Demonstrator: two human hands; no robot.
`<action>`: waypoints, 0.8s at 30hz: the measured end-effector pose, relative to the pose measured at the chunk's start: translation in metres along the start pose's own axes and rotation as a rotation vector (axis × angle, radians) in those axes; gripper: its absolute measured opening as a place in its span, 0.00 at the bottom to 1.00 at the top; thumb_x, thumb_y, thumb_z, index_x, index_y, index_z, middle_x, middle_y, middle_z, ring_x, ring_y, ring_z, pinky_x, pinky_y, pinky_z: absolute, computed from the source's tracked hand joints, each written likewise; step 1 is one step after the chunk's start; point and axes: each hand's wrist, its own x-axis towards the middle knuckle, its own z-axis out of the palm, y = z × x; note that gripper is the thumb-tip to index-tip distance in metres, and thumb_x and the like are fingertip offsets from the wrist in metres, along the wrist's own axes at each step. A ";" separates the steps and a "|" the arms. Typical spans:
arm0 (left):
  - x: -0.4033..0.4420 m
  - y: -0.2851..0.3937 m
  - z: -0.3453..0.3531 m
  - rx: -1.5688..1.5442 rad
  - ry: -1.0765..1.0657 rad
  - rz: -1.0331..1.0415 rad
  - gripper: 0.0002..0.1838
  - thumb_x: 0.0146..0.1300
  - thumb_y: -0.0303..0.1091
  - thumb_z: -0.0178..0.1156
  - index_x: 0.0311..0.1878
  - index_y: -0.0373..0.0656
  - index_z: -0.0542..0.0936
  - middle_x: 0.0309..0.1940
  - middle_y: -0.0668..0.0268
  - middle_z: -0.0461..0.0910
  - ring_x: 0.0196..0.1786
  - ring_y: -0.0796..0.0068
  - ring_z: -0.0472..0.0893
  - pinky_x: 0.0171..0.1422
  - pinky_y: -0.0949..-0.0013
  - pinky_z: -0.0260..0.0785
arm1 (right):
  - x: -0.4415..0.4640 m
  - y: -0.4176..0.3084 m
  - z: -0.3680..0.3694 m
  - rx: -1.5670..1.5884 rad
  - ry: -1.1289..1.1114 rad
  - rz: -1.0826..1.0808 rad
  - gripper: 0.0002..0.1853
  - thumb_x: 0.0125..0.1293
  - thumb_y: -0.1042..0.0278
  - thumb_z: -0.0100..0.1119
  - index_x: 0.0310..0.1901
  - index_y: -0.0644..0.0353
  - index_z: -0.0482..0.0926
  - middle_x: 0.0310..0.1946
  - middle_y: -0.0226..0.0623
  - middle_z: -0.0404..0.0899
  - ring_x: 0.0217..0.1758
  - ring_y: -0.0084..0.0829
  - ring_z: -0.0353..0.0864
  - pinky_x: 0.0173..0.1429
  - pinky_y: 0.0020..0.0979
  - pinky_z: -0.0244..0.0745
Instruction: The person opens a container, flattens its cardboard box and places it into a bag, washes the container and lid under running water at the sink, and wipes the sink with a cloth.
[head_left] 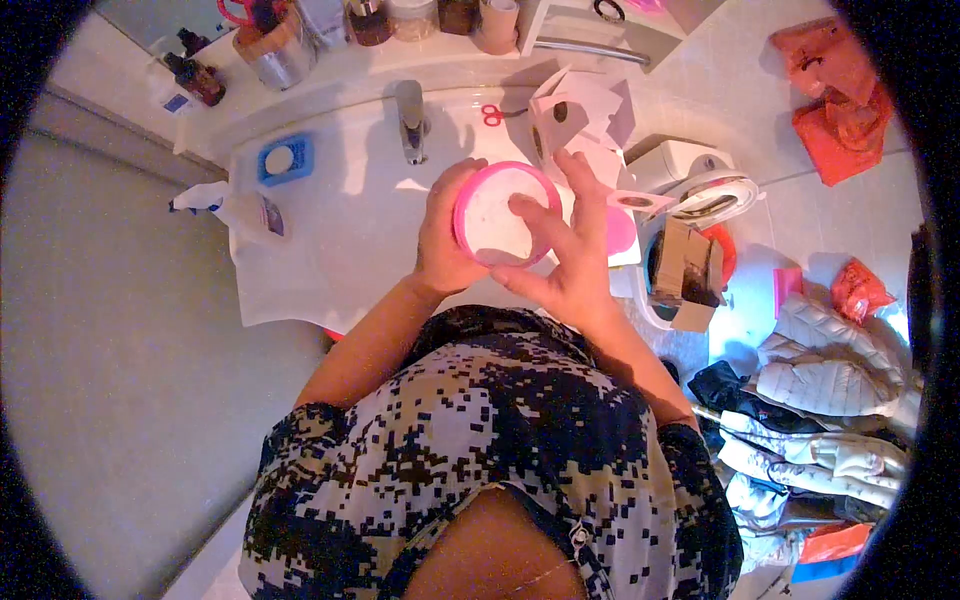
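A person in a black-and-white pixel-patterned top is holding a round pink-rimmed object over a white sink; the left hand is curling around its near side, gripping the rim, while the right hand is lying spread across its other side, one finger bending in over the white face and the thumb sitting by the lower rim; whether that fingertip is pressing the white cannot be told; a silver tap is standing beyond the left hand, and red-handled scissors are lying beyond both; an opened white box is resting just past the right hand's fingers, a pink piece is showing beside its outer edge; farther out from the left hand, a blue dish and a spray bottle are sitting.
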 end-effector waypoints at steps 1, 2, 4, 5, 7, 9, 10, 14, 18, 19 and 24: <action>0.000 0.001 0.000 -0.028 0.001 -0.006 0.58 0.27 0.39 0.81 0.64 0.41 0.56 0.63 0.54 0.61 0.65 0.59 0.65 0.69 0.56 0.57 | 0.001 -0.003 -0.002 -0.015 -0.015 -0.003 0.33 0.42 0.46 0.71 0.50 0.55 0.78 0.66 0.56 0.53 0.69 0.57 0.51 0.67 0.51 0.51; 0.000 0.002 0.001 -0.056 0.003 -0.012 0.58 0.28 0.40 0.81 0.64 0.41 0.56 0.63 0.54 0.61 0.65 0.59 0.65 0.69 0.56 0.57 | 0.001 -0.005 -0.003 -0.030 -0.030 -0.007 0.32 0.42 0.46 0.71 0.49 0.55 0.78 0.66 0.56 0.54 0.69 0.57 0.52 0.67 0.51 0.51; -0.001 0.002 0.003 -0.127 0.006 -0.035 0.58 0.28 0.40 0.81 0.65 0.40 0.56 0.63 0.55 0.61 0.65 0.59 0.65 0.69 0.56 0.57 | 0.003 -0.009 -0.006 -0.042 -0.039 0.000 0.33 0.42 0.45 0.70 0.49 0.55 0.78 0.66 0.56 0.53 0.69 0.57 0.52 0.67 0.51 0.50; -0.003 0.000 0.004 -0.170 0.008 -0.052 0.59 0.28 0.40 0.81 0.65 0.40 0.56 0.63 0.55 0.62 0.65 0.59 0.65 0.69 0.56 0.56 | 0.003 -0.010 -0.007 -0.049 -0.044 0.004 0.33 0.42 0.45 0.70 0.49 0.55 0.78 0.66 0.56 0.53 0.69 0.57 0.52 0.67 0.51 0.50; -0.004 -0.001 0.006 -0.243 -0.002 -0.109 0.59 0.28 0.40 0.81 0.65 0.40 0.56 0.63 0.55 0.62 0.65 0.60 0.65 0.69 0.56 0.56 | 0.008 -0.006 -0.005 -0.037 0.031 0.023 0.31 0.42 0.42 0.68 0.46 0.53 0.79 0.64 0.54 0.57 0.68 0.56 0.54 0.65 0.56 0.49; -0.004 0.000 0.008 -0.304 -0.024 -0.189 0.59 0.28 0.40 0.81 0.65 0.40 0.56 0.63 0.56 0.62 0.65 0.60 0.65 0.69 0.56 0.57 | 0.011 -0.002 -0.003 -0.030 0.062 0.027 0.30 0.42 0.41 0.67 0.45 0.51 0.79 0.64 0.52 0.59 0.67 0.56 0.55 0.64 0.58 0.48; -0.005 0.000 0.010 -0.281 -0.004 -0.173 0.56 0.29 0.39 0.80 0.64 0.40 0.58 0.62 0.56 0.64 0.64 0.60 0.66 0.68 0.58 0.58 | 0.012 -0.001 -0.002 -0.029 0.057 0.020 0.30 0.42 0.41 0.66 0.44 0.51 0.79 0.64 0.52 0.59 0.67 0.57 0.55 0.63 0.59 0.48; -0.009 0.005 0.014 -0.342 0.041 -0.230 0.50 0.32 0.39 0.79 0.62 0.39 0.63 0.59 0.56 0.66 0.61 0.60 0.68 0.66 0.61 0.59 | 0.012 -0.003 -0.003 -0.046 -0.055 -0.022 0.32 0.41 0.42 0.70 0.47 0.53 0.80 0.66 0.53 0.55 0.69 0.57 0.50 0.67 0.53 0.46; -0.011 0.012 0.017 -0.563 0.088 -0.403 0.51 0.32 0.40 0.79 0.62 0.39 0.62 0.59 0.56 0.66 0.61 0.60 0.68 0.66 0.61 0.59 | 0.011 -0.007 -0.007 -0.043 -0.105 -0.025 0.30 0.40 0.43 0.70 0.44 0.54 0.81 0.66 0.51 0.56 0.69 0.58 0.50 0.67 0.54 0.46; -0.012 0.010 0.017 -0.543 0.087 -0.393 0.52 0.31 0.40 0.79 0.62 0.39 0.62 0.59 0.56 0.66 0.61 0.60 0.68 0.66 0.61 0.59 | 0.012 -0.009 -0.012 -0.048 -0.113 -0.013 0.30 0.40 0.43 0.70 0.44 0.54 0.81 0.66 0.51 0.57 0.69 0.58 0.50 0.67 0.53 0.46; -0.012 0.007 0.014 -0.267 0.058 -0.167 0.54 0.28 0.41 0.81 0.62 0.39 0.62 0.59 0.56 0.66 0.62 0.60 0.67 0.67 0.60 0.58 | 0.010 -0.005 -0.022 -0.129 -0.080 0.093 0.31 0.42 0.42 0.68 0.45 0.55 0.81 0.65 0.52 0.57 0.69 0.58 0.51 0.68 0.52 0.48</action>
